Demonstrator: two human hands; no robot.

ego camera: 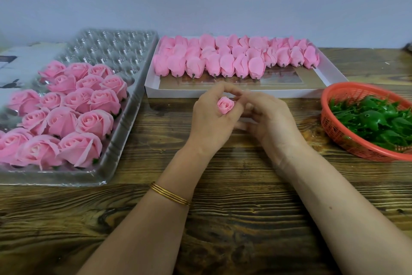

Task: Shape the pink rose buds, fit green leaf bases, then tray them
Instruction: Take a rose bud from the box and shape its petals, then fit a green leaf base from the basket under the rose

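One pink rose bud (225,105) held above the counter (234,212), before the white box (174,93), gripped by curled fingers of the left hand (211,118); right hand (269,118) fingers curled alongside, grip indeterminate

On the table (223,207), a tray (131,118) lies left, with roses (66,107) in its near part. A box (223,93) sits far centre, buds (225,58) rowed along its far side. A basket (330,127) of leaves (379,120) stands right. Just near of the box, the left hand (209,118) and right hand (267,116) meet, a single bud (225,105) in the left.
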